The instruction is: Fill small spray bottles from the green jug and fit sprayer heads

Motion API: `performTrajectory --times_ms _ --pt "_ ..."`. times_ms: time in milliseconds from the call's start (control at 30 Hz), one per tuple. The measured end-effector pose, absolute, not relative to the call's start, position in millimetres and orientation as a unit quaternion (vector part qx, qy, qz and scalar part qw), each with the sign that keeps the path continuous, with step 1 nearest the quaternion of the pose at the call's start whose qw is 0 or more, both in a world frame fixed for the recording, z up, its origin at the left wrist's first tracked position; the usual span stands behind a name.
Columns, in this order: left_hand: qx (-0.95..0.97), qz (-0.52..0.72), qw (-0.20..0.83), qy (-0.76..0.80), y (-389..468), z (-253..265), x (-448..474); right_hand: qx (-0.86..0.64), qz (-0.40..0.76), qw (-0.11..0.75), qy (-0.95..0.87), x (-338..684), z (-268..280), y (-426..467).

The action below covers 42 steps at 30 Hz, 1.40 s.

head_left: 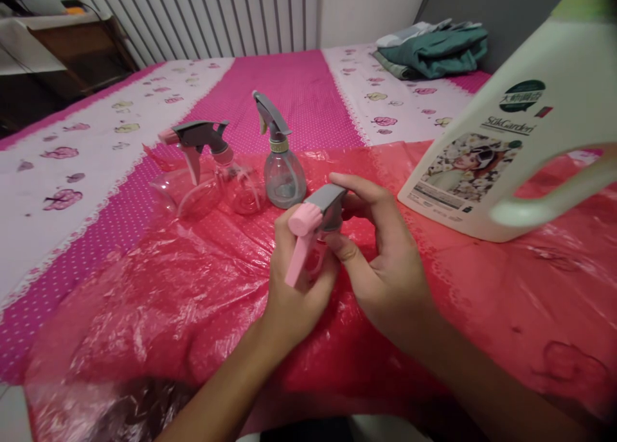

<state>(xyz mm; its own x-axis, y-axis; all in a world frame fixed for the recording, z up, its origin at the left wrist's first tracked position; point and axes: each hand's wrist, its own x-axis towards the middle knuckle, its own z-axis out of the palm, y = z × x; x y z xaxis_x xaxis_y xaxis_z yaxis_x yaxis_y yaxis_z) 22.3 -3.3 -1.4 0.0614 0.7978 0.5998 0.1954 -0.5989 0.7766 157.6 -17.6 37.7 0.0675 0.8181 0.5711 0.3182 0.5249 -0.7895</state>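
Observation:
Between my hands is a spray bottle (318,220) with a grey head, a pink round nozzle and a pink trigger. My left hand (294,288) is wrapped around its neck and upper body, which my fingers mostly hide. With thumb and fingers, my right hand (380,256) grips the grey spray head from the right. Just beyond stands a clear spray bottle (284,178) with a grey head and a yellowish collar, some liquid showing at its bottom. To its left are a clear bottle (243,194) and a grey-and-pink spray head (202,137); how these join is unclear.
A large white detergent jug (463,166) with a handle stands at the right. Red plastic sheeting (144,300) covers the near part of the patterned bed (284,82). Folded green clothes (434,50) lie at the back right, and a radiator (207,18) is behind.

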Motion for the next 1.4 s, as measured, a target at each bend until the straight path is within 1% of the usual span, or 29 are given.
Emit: performTrajectory --times_ms 167,433,667,800,967,1267,1400 --pt "0.72 0.561 0.212 0.348 -0.4 0.0 23.0 -0.446 0.228 0.603 -0.621 155.1 36.3 -15.7" --pt "0.743 0.502 0.224 0.38 -7.3 0.6 19.9 -0.469 0.287 0.622 -0.557 149.5 38.9 -16.8" --pt "0.749 0.515 0.208 0.363 -6.0 -4.9 19.3 -0.489 0.324 0.628 -0.512 145.5 39.1 -16.9" --pt "0.743 0.534 0.191 0.355 -2.3 -3.7 18.3 -0.477 0.345 0.604 -0.537 148.2 39.6 -16.9" --pt "0.725 0.544 0.225 0.358 -0.6 3.7 18.6 -0.443 0.339 0.588 -0.586 155.4 38.0 -14.2" --pt "0.699 0.536 0.316 0.351 -7.1 1.4 13.6 -0.499 0.293 0.558 -0.594 162.9 45.8 -10.9" --pt "0.677 0.552 0.342 0.347 -7.6 3.9 15.0 -0.518 0.312 0.557 -0.569 158.9 45.9 -10.8"
